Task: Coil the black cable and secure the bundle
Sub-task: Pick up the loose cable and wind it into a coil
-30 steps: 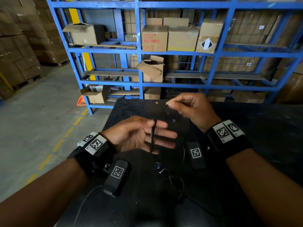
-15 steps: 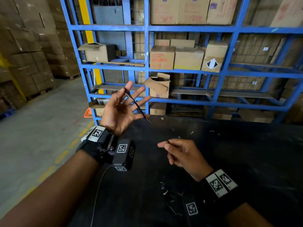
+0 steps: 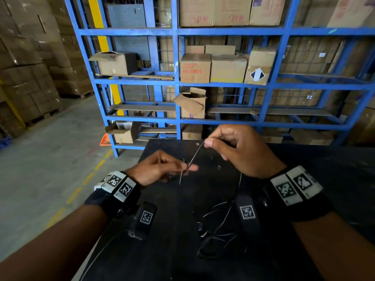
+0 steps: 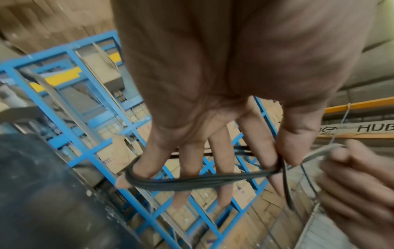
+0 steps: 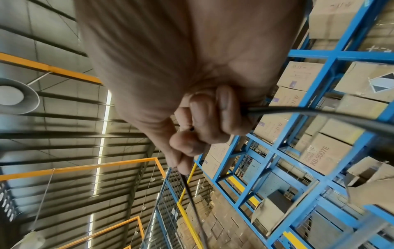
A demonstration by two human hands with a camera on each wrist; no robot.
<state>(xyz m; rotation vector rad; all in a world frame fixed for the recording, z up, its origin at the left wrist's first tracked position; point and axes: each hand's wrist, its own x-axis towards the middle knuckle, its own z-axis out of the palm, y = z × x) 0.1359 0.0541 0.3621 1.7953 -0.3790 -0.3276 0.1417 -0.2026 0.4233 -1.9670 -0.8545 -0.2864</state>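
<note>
A thin black cable runs taut between my two hands above the black table. My left hand is low and left. In the left wrist view several cable loops are wound round its spread fingers, from little finger to index, and the thumb pinches them there. My right hand is higher and to the right, pinching the strand between thumb and forefinger, the other fingers curled. The rest of the cable lies loose on the table below my right wrist.
Blue steel racking loaded with cardboard boxes stands right behind the table. The table's left edge drops to a concrete floor with a dashed yellow line. Stacked cartons fill the far left.
My left hand has come down from a raised, open-palmed pose to just above the table. My right hand has risen and moved away from me, drawing the strand up.
</note>
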